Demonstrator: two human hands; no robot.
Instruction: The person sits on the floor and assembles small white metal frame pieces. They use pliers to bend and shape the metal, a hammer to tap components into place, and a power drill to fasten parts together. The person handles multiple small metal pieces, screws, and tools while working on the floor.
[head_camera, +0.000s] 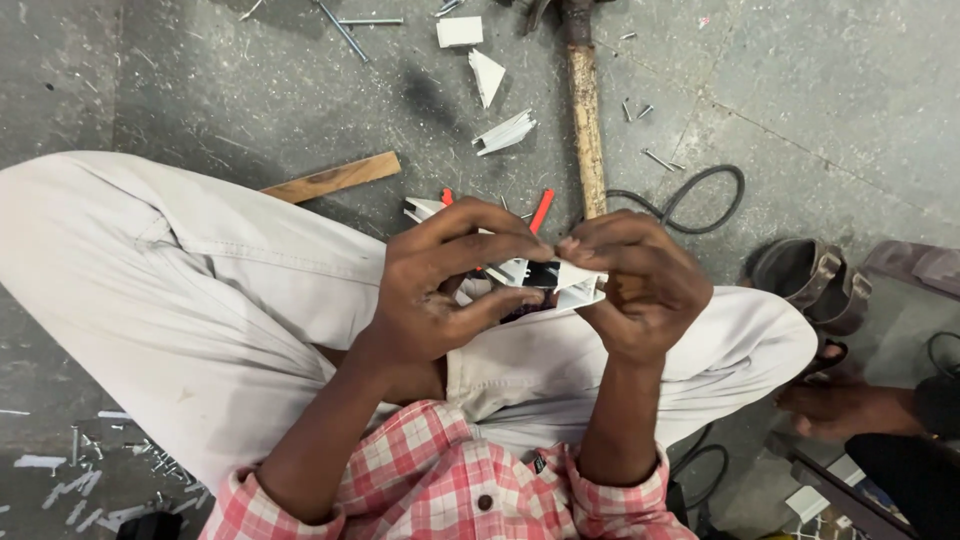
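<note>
Both hands, left hand (440, 285) and right hand (640, 285), pinch a small white plastic piece (560, 280) with a dark inner face; fingers hide its ends.

The left hand (440, 285) and right hand (635, 285) meet above the lap, fingertips touching, with the small plastic piece (555, 280) held between them. Both hands sit over the person's folded legs (200, 300), which rest on the floor (820, 110). Beyond the hands, on the floor, the hammer (587, 120) lies with its handle pointing toward the right hand. The wooden strip (335, 177) lies left of the hammer, against the knee. 3 offcuts (487, 75) lie between strip and hammer, farther out. The cable loop (700, 195) lies right of the hammer handle. The sandal (810, 280) sits right of the right hand. Scattered screws (110, 470) lie on the floor at lower left, beside the left elbow.
</note>
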